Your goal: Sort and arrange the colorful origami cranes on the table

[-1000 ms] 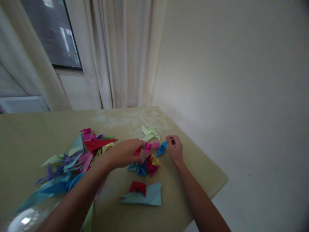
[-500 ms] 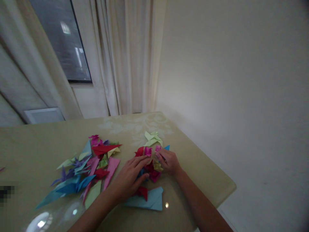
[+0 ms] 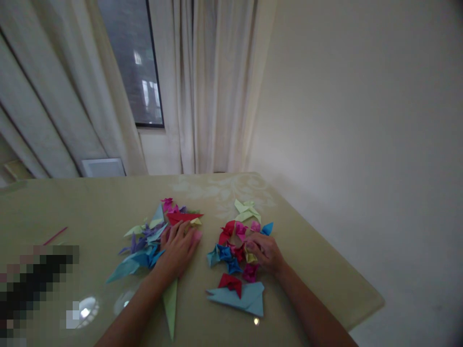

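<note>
My left hand (image 3: 180,248) lies over the left heap of folded paper pieces, fingers stretched out over it and touching a pink paper piece (image 3: 195,237). A red pointed origami piece (image 3: 183,218) and a blue one (image 3: 132,266) show around it. At the right cluster, my right hand (image 3: 266,253) has its fingers curled together beside a yellow folded piece (image 3: 251,255); whatever they pinch is hidden. Blue origami pieces (image 3: 224,253), a magenta one (image 3: 250,273) and a red one (image 3: 227,232) sit close by.
A light-blue folded paper (image 3: 249,299) with a red origami piece (image 3: 233,283) on it lies nearest me. Behind the cluster is a pale green origami piece (image 3: 247,210). The glossy table (image 3: 311,284) meets a wall at right. A thin pink stick (image 3: 55,235) lies at left.
My left hand has moved from the right cluster to the left heap, uncovering the blue pieces. My right hand stays at the cluster. The view has swung left.
</note>
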Motion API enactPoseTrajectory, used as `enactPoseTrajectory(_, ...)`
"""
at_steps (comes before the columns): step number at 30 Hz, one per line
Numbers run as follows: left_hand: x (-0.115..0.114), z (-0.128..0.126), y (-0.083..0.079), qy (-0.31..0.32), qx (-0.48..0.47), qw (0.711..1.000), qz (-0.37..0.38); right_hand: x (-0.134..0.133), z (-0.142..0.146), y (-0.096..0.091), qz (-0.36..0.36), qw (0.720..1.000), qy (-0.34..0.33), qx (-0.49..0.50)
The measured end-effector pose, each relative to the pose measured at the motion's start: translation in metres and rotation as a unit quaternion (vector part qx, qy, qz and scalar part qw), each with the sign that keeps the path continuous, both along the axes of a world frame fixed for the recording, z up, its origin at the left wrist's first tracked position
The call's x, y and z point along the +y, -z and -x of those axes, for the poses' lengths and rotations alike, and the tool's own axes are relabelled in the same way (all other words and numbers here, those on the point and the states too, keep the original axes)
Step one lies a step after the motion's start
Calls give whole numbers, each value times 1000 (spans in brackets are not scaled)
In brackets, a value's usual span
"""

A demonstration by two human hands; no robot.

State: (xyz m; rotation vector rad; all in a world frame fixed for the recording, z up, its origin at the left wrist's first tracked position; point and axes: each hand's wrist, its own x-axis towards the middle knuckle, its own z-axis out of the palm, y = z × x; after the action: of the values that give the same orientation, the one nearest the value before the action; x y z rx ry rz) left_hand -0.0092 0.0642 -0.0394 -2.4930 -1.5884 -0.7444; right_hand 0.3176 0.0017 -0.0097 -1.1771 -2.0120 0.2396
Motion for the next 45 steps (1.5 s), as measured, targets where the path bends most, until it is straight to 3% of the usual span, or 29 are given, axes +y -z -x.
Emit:
enactPoseTrajectory(6,-4,-1,-7,11,-43,999,-21,-3,3,-1,3,999,-33,-19)
enactPoseTrajectory(9,-12,0,-14,4,-78,996,-33,-4,5,-5,-64,998,-14,3)
enactPoseTrajectory(13,-23,-3,-22,-9,-150,987,-55,1,24,-33,-134,991,0,-5)
enactPoseTrajectory(19,-26,-6,-20,2,-210,976,-65,37,83,-97,-3,985,-39,-169)
enactPoseTrajectory(23,-23,0,-16,-22,-214,976,-41,62,81,-115,81,956,15,-282)
enactPoseTrajectory(29,-18,3,-13,-39,-233,970,-56,63,43,-119,208,908,113,-344)
enactPoseTrajectory(34,-31,-7,-18,23,-256,965,-47,68,47,-105,242,869,104,-418)
enactPoseTrajectory(40,-56,-29,-16,131,-239,961,49,83,49,-94,241,877,115,-400)
enactPoseTrajectory(45,-60,-37,-11,204,-190,955,103,87,41,-95,230,883,133,-386)
